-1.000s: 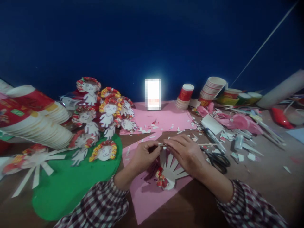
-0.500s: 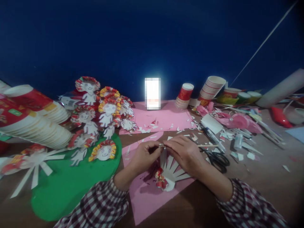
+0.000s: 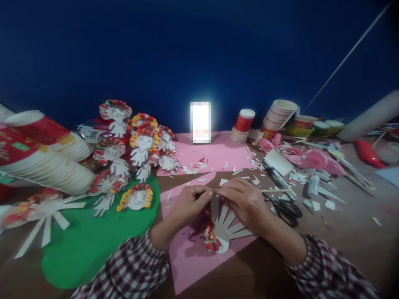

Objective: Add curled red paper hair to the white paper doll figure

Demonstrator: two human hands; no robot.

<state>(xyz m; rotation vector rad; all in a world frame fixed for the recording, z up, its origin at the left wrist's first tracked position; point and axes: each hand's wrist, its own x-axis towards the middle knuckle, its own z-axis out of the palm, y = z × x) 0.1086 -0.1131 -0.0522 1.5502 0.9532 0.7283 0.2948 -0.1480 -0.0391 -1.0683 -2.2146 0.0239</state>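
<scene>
My left hand (image 3: 193, 203) is closed, its thumb and forefinger pinched around the tip of a strip of a cut-up paper cup (image 3: 222, 231). The cup is slit into white strips that fan out from its round base; on its left side, several strips are curled into red and gold rolls. My right hand (image 3: 246, 203) is closed too, fingertips meeting the left ones. A thin wooden stick (image 3: 279, 190) runs beneath it and pokes out to the right. Fingers hide where stick and strip meet. Under the cup lies a pink sheet (image 3: 193, 270).
Black-handled scissors (image 3: 288, 211) and a marker (image 3: 280, 180) lie right of my hands among paper scraps. Paper-cup dolls (image 3: 143, 143) stand at left on and behind a green sheet (image 3: 93, 245). Stacked cups (image 3: 62, 168) lean far left; another stack (image 3: 277, 118) stands back right.
My fingertips have shifted slightly at the strip's tip, and the stick's visible end has moved a little. The cup has tilted slightly. Everything else looks the same.
</scene>
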